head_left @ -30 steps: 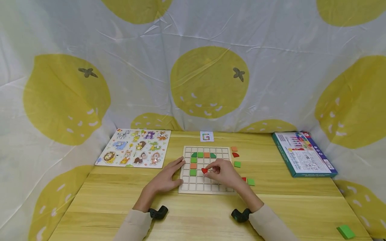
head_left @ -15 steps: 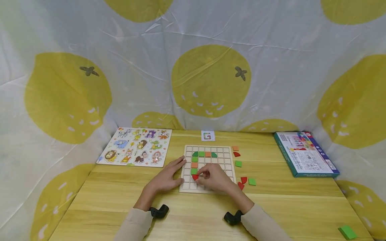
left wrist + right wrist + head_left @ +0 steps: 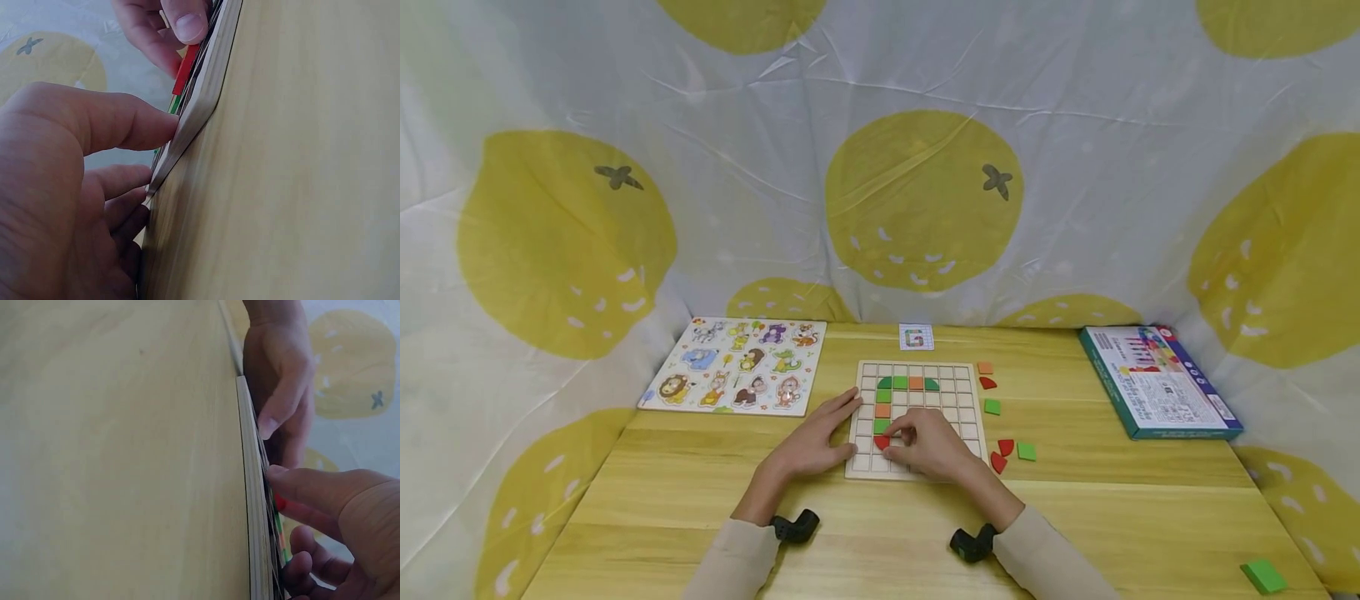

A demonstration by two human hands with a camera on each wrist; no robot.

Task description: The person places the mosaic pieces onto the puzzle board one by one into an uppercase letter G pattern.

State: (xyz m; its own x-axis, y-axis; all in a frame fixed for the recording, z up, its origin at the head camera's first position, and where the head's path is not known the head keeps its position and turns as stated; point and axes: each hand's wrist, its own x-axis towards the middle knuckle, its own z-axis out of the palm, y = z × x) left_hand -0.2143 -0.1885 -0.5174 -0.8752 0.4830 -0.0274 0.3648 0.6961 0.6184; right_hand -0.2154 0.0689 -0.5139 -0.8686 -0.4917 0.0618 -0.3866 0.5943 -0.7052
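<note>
A square wooden grid board point(image 3: 925, 417) lies on the table. Along its left edge rests my left hand point(image 3: 812, 440), fingers extended, thumb touching the rim in the left wrist view. My right hand point(image 3: 931, 443) pinches a red quarter-circle block point(image 3: 882, 442) between thumb and index finger, low on the board's left side. Directly above that block is a green square block point(image 3: 882, 426), then an orange one point(image 3: 882, 410) and another green one point(image 3: 883, 396). A top row runs right from a dark green quarter-circle block point(image 3: 885, 383) to a matching one point(image 3: 932, 384).
Right of the board lie loose blocks: an orange square point(image 3: 985, 367), red quarter-circles point(image 3: 1006, 447) and green squares point(image 3: 1026, 452). A pattern card point(image 3: 916, 337) lies behind the board. An animal puzzle point(image 3: 737, 367) is at left, a box point(image 3: 1157, 379) at right, a green block point(image 3: 1264, 576) front right.
My right hand has moved left and toward the front with the red quarter-circle block, from mid-board to beneath the green square. My left hand has stayed at the board's edge.
</note>
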